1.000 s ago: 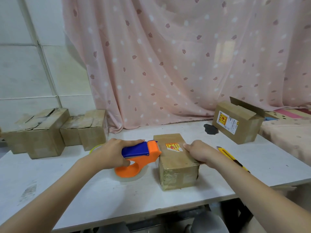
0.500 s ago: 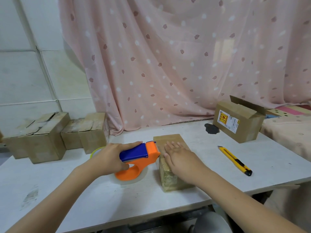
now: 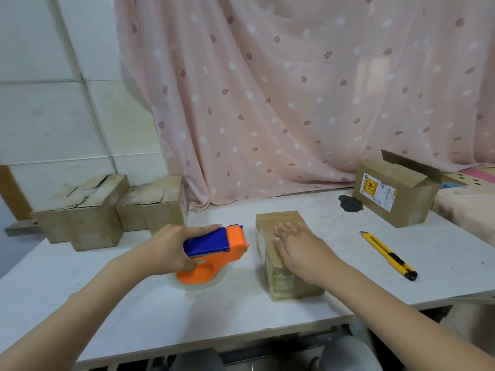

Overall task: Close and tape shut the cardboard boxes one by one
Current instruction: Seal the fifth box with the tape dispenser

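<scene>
— Taped box (image 3: 281, 253): where is it?
— It sits on the white table (image 3: 334, 303), near the front edge. Your right hand (image 3: 297, 247) lies flat on its top, fingers (image 3: 284, 228) straight, holding nothing.
— And your left hand (image 3: 168, 250)?
— Its fingers curl round the blue handle of the orange tape gun (image 3: 217, 253), just left of the box, not touching it.
— What is to the right?
— A yellow knife (image 3: 388, 255), apart from the box.
— Farther back?
— An open box (image 3: 396, 194) at the right, with a flap up. Two closed boxes (image 3: 107, 210) at the left. A pink curtain (image 3: 294, 89) behind.
</scene>
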A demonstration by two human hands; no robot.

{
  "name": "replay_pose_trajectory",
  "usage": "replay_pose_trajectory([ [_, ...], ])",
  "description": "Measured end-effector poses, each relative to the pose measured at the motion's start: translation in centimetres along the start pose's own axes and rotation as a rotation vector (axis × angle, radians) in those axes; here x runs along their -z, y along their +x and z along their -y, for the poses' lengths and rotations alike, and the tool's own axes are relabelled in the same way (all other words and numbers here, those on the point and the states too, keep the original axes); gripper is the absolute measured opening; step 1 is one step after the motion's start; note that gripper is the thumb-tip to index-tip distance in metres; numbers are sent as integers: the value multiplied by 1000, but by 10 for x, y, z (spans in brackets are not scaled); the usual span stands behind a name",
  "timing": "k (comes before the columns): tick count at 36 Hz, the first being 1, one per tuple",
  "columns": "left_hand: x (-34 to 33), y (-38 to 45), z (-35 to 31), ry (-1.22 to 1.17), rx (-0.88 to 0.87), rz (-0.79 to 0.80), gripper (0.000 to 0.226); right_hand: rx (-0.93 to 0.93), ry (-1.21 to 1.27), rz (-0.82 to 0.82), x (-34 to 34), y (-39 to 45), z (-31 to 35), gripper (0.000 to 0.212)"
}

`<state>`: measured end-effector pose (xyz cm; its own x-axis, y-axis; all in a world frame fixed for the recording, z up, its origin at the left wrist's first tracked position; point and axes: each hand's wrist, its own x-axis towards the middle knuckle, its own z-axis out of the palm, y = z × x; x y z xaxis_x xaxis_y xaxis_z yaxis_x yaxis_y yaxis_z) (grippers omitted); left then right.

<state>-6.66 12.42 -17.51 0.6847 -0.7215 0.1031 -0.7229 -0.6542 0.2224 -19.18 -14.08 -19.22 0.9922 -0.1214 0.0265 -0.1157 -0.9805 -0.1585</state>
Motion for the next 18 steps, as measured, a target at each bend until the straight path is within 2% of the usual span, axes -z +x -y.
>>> replay_pose_trajectory([
  [4,0,3,-5,31,6,-14,81,-139,-1,-115,15,-1,20,38],
  [7,-1,3,-6,39,0,-21,82,-310,92,-66,19,20,33,26],
  [8,-1,2,-6,43,-5,-22,82,-410,133,0,19,30,35,37],
  [10,-2,2,-6,32,-8,-30,82,-564,190,164,22,46,38,76],
  [11,-2,3,-5,25,-11,-35,82,-614,207,215,23,51,38,89],
  [15,-5,5,-5,34,-29,-54,83,-728,168,332,15,74,34,106],
  [18,-7,7,-7,57,-33,-47,82,-706,164,344,10,85,32,119],
])
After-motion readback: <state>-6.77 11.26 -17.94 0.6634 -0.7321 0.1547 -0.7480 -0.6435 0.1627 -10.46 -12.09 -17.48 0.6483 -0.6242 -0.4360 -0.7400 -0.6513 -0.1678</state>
